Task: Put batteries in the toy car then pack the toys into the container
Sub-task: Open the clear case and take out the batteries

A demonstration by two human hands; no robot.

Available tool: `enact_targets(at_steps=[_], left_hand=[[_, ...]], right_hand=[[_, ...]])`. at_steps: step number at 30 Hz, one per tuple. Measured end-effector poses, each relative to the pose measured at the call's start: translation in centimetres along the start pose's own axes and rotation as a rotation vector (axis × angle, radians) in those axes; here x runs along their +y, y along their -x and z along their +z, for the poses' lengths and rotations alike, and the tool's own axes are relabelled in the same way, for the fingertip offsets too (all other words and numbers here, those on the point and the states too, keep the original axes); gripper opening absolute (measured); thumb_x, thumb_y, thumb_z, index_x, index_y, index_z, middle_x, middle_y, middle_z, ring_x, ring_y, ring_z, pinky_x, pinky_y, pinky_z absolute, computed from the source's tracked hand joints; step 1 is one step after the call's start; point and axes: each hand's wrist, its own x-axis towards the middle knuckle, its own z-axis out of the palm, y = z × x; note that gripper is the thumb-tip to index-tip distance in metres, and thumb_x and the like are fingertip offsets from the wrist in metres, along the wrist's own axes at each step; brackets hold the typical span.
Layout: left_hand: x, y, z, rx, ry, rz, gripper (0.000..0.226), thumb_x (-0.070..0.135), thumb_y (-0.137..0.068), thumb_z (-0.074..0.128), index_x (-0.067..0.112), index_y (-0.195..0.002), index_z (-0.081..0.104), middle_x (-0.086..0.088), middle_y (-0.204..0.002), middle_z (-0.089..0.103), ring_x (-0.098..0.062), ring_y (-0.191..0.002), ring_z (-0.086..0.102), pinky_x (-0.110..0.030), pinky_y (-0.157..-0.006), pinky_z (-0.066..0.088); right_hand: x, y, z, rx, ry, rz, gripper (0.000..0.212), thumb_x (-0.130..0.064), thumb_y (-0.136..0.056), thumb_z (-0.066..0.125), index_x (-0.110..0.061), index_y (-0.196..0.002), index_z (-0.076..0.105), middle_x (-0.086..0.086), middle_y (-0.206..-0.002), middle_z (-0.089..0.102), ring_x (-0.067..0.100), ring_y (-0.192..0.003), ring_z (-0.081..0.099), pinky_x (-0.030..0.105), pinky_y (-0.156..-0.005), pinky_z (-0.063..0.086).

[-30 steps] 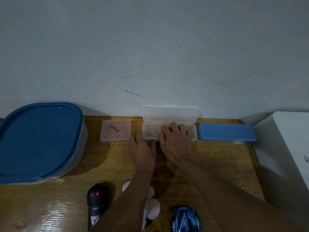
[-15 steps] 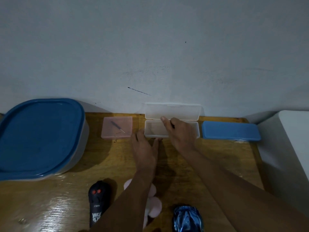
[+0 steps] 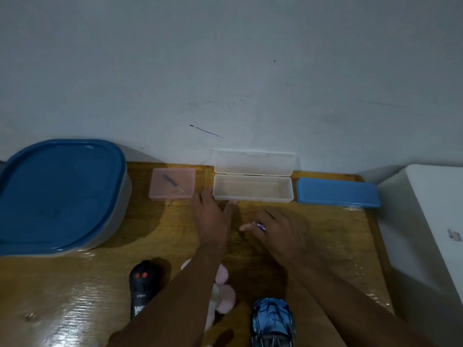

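My feed shows the right hand (image 3: 280, 234) has come back out of the clear box (image 3: 253, 190), where it was reaching half a second ago. It now sits low over the table (image 3: 333, 236), in front of the box and apart from it. Its fingers are curled around a small purplish object (image 3: 258, 225) pinched near the fingertips; I cannot make out more of it. The left hand (image 3: 213, 216) has stayed put, fingers straight and loose, its tips touching the box's front left corner.

The blue toy car (image 3: 271, 321) stands at the near edge of the table, partly cut off by the frame. It is just left of the right forearm and well apart from both hands. Beside it, half under the left forearm, lies a pink plush toy (image 3: 224, 298). Left of that I see a black remote (image 3: 142, 284) with two red buttons.

The clear box is open, with its lid (image 3: 253, 163) upright against the wall. A pink box (image 3: 161, 194) with a small screwdriver (image 3: 173, 182) showing on or in it sits to its left. A flat blue box (image 3: 337, 196) sits to its right. At the far left is the large container (image 3: 117, 209), its blue lid (image 3: 57, 194) on. A white box (image 3: 426, 221) stands at the right edge.
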Motion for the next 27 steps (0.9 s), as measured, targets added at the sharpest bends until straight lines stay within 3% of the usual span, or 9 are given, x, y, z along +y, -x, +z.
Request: enact_targets(at_steps=[4, 11, 22, 27], left_hand=[[0.1, -0.1, 0.0, -0.002, 0.009, -0.011, 0.055, 0.033, -0.082, 0.076, 0.006, -0.124, 0.053, -0.013, -0.124, 0.052, -0.026, -0.118, 0.045, -0.039, -0.099, 0.044], [-0.2, -0.1, 0.2, 0.009, -0.015, -0.004, 0.056, 0.035, -0.082, 0.075, 0.007, -0.125, 0.053, -0.013, -0.123, 0.053, -0.026, -0.118, 0.044, -0.041, -0.099, 0.043], [-0.3, -0.2, 0.1, 0.01, -0.012, 0.009, 0.054, 0.033, -0.081, 0.076, 0.007, -0.123, 0.054, -0.012, -0.12, 0.054, -0.025, -0.115, 0.046, -0.038, -0.097, 0.044], [-0.1, -0.3, 0.0, -0.002, -0.014, -0.005, 0.056, 0.034, -0.08, 0.077, 0.007, -0.124, 0.054, -0.012, -0.123, 0.052, -0.026, -0.118, 0.045, -0.038, -0.099, 0.043]], right_hand=[[0.4, -0.8, 1.3, 0.042, 0.057, -0.053, 0.045, -0.064, -0.086, 0.038, -0.024, -0.084, 0.06, -0.005, -0.083, 0.065, 0.013, -0.074, 0.061, 0.028, -0.064, 0.049], [-0.5, -0.1, 1.8, 0.025, 0.072, -0.196, 0.023, -0.041, -0.091, 0.044, -0.024, -0.093, 0.059, -0.002, -0.097, 0.06, 0.015, -0.089, 0.054, 0.032, -0.074, 0.044], [-0.7, -0.3, 0.9, 0.015, -0.03, -0.125, 0.023, -0.045, -0.09, 0.051, -0.023, -0.096, 0.058, -0.002, -0.101, 0.06, 0.016, -0.095, 0.052, 0.031, -0.08, 0.041], [-0.4, -0.8, -0.7, 0.12, -0.178, -0.026, 0.027, -0.038, -0.091, 0.05, -0.016, -0.102, 0.06, 0.004, -0.109, 0.059, 0.017, -0.099, 0.054, 0.032, -0.083, 0.046]])
